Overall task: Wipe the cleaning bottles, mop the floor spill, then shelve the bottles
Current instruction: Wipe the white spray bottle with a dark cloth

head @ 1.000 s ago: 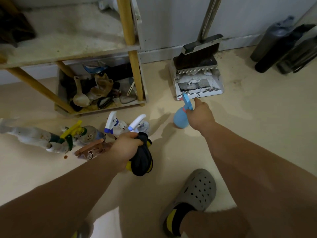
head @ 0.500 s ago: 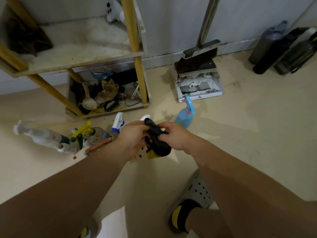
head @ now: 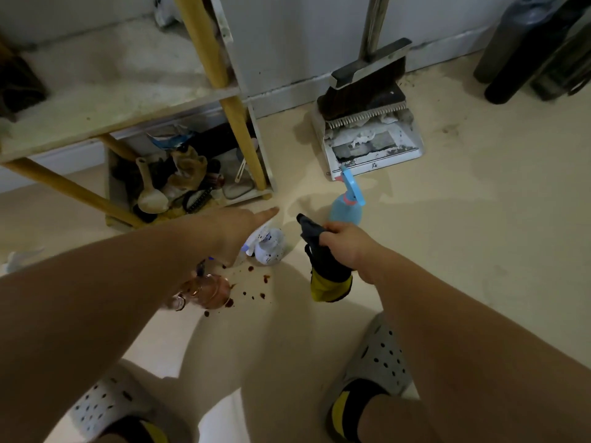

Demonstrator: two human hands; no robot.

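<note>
Underfoot, two pale rubbery clogs (head: 379,356) pierced with oval holes stand on the smooth beige floor (head: 463,257), worn over black and yellow socks. Just beyond, the right hand (head: 345,247) is clenched round a soft dark cloth (head: 326,270) with a yellow edge, which hangs limp from the fist. Left of it, an amber see-through bottle (head: 209,290) lies on its side among round red-brown drops (head: 265,278). The left hand (head: 240,228) is released, fingers straight, reaching above a squat white spray bottle (head: 270,251) speckled with dark spots; whether it touches the bottle cannot be told. Farther on, a pale blue plastic spray bottle (head: 347,211) stands upright. Behind it, a white dustpan (head: 374,148) with a comb edge has a dark-bristled broom (head: 367,81) standing in it. At far left stands a dusty shelf (head: 121,100) on round yellow posts.
</note>
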